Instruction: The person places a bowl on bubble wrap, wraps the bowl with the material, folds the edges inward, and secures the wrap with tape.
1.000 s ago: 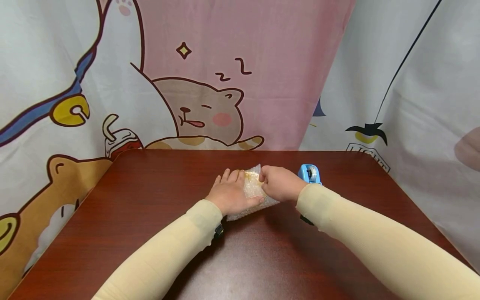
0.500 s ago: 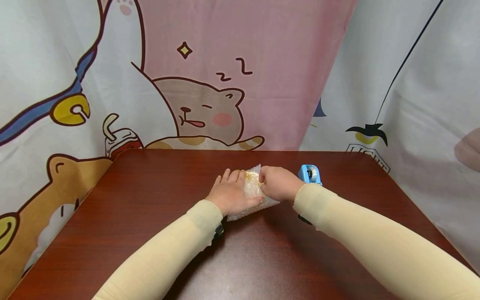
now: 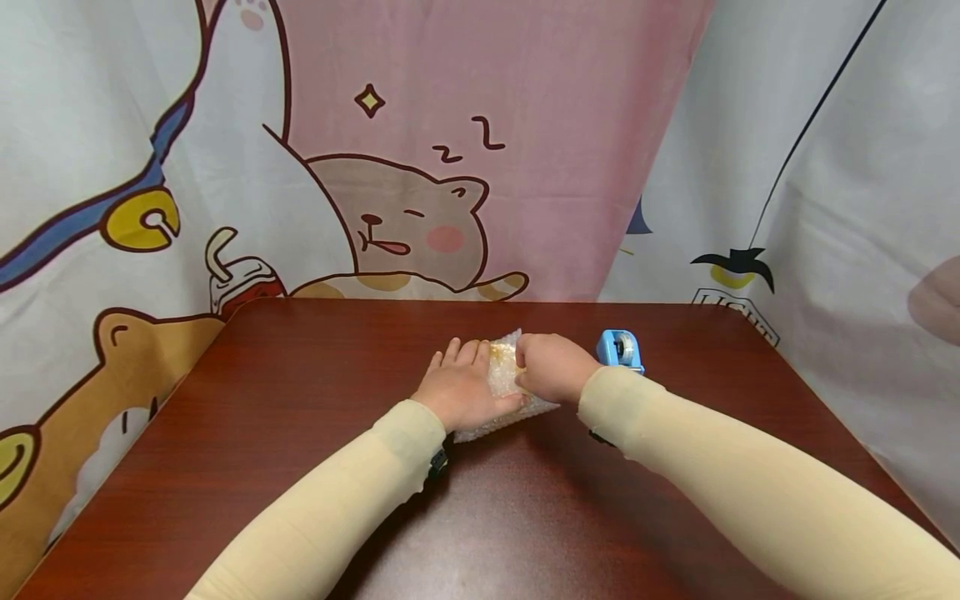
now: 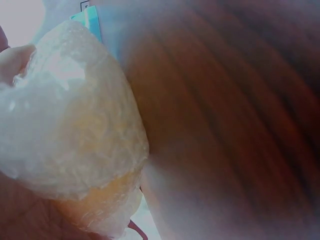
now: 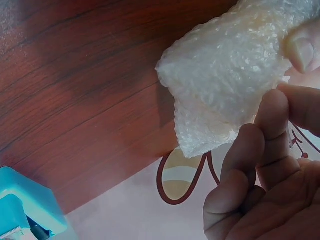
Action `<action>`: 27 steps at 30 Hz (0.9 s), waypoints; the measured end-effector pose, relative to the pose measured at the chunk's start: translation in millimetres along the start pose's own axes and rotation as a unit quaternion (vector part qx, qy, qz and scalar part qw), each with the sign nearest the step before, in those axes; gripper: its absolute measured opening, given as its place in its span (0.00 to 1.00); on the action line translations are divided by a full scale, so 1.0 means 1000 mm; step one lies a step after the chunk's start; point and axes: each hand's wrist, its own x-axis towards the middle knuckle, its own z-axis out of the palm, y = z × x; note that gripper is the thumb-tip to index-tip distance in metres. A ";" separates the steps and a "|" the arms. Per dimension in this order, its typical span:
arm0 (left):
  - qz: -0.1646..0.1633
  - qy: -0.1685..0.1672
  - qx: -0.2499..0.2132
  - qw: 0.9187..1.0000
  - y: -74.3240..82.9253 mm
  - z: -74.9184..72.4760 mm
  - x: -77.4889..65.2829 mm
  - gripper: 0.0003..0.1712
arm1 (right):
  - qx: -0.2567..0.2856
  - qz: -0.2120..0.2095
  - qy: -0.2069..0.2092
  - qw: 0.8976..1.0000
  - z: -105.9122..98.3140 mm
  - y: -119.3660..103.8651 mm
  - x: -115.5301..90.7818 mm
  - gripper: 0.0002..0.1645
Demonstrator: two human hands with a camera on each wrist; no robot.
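A bubble-wrapped package [image 3: 502, 379] lies on the table, with something yellowish showing through its clear bubble wrap [image 4: 85, 120]. My left hand [image 3: 462, 390] rests across the package's left side, fingers spread and straight, the thumb stretched over its near part. At the package's right side my right hand [image 3: 557, 367] has its fingers curled. In the right wrist view its thumb and index fingertips meet in a pinch at the edge of the wrap [image 5: 220, 80]. What sits between those fingertips is mostly hidden.
A light blue tape dispenser [image 3: 620, 350] with a roll in it stands just beyond the right wrist. The dark red-brown wooden table [image 3: 315, 367] ends at a curtain [image 3: 570, 150] printed with cartoon animals.
My right hand has shifted slightly left along the package. The left hand and package stay in place.
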 end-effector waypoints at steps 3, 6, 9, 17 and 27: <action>0.000 0.001 -0.002 1.000 0.000 0.001 0.001 0.66 | -0.005 0.004 -0.002 1.000 0.000 -0.001 0.001 0.16; 0.000 0.003 -0.001 1.000 0.000 0.001 0.001 0.66 | -0.010 0.005 -0.002 1.000 0.001 -0.002 0.001 0.16; 0.001 0.005 0.002 1.000 0.000 0.001 0.000 0.66 | -0.016 0.007 -0.001 1.000 0.000 -0.004 0.001 0.18; 0.000 0.008 -0.001 1.000 0.000 0.001 0.000 0.66 | -0.037 0.015 -0.008 0.999 -0.001 -0.006 0.002 0.24; 0.004 0.010 0.000 1.000 0.001 0.000 0.000 0.66 | -0.052 0.034 -0.010 0.998 0.001 -0.005 0.005 0.31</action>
